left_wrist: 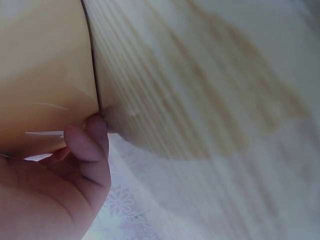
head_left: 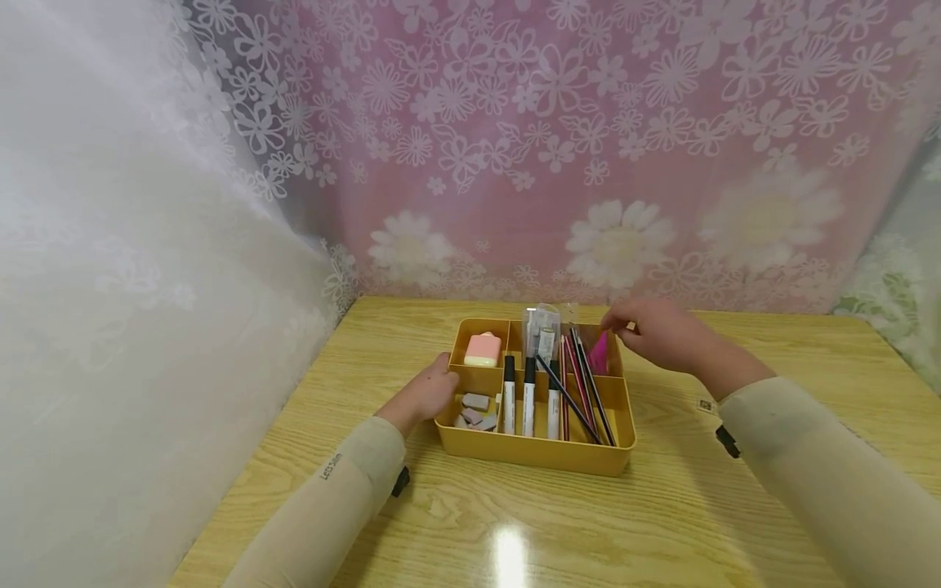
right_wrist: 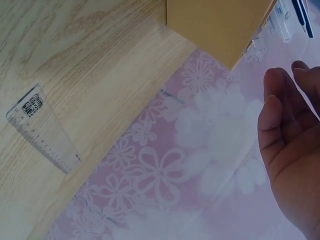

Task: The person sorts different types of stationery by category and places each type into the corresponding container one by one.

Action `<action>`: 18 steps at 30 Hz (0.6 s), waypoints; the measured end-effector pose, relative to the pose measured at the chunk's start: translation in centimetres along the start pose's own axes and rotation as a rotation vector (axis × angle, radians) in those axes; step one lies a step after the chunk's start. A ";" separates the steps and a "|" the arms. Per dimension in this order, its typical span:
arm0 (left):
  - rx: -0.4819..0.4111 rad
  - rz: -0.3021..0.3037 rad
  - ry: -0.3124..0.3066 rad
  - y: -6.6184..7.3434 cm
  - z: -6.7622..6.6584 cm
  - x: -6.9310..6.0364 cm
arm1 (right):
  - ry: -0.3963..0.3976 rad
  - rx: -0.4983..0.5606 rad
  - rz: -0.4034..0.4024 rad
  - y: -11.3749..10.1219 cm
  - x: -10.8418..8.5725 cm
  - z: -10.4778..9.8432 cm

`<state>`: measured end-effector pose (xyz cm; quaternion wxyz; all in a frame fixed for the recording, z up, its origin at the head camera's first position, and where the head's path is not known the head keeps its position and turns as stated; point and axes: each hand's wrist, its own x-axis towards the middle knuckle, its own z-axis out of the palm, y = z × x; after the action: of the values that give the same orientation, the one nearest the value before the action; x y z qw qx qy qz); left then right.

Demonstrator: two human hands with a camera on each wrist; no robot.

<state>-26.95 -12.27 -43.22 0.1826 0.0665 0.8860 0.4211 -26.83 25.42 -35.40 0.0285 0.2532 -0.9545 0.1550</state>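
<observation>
A yellow desk organizer [head_left: 537,462] with several compartments stands on the table. My left hand [head_left: 429,390] grips its left wall; in the left wrist view, thumb and curled fingers [left_wrist: 86,142] meet at its edge. My right hand [head_left: 657,333] hovers at the back right corner with loosely bent fingers [right_wrist: 272,112] and nothing visible between them. Close below its fingertips, a bright pink object [head_left: 599,354] sits in the back right compartment. Markers [head_left: 529,400], pencils [head_left: 581,384] and clear-packaged items [head_left: 546,339] fill the middle and right.
A pink and cream item [head_left: 483,349] lies in the back left compartment, several erasers [head_left: 476,402] in the front left one. A clear ruler-like piece [right_wrist: 45,130] with a printed code lies on the wooden table [head_left: 470,523], right of the organizer. A flowered curtain [head_left: 515,163] hangs behind.
</observation>
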 end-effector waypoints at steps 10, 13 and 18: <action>0.023 0.026 0.007 0.0 0.0 -0.1 | -0.001 0.023 0.057 1.8 -1.0 -0.1; 0.018 0.023 0.003 0.0 0.0 -0.1 | -0.009 0.017 0.083 2.8 -1.5 -0.1; 0.014 0.017 -0.003 0.0 0.0 -0.1 | -0.032 0.040 0.131 5.3 -2.4 0.1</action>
<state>-26.81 -12.29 -43.16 0.1800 0.0759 0.8880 0.4164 -27.32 30.86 -37.33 -0.0022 0.1929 -0.9661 0.1715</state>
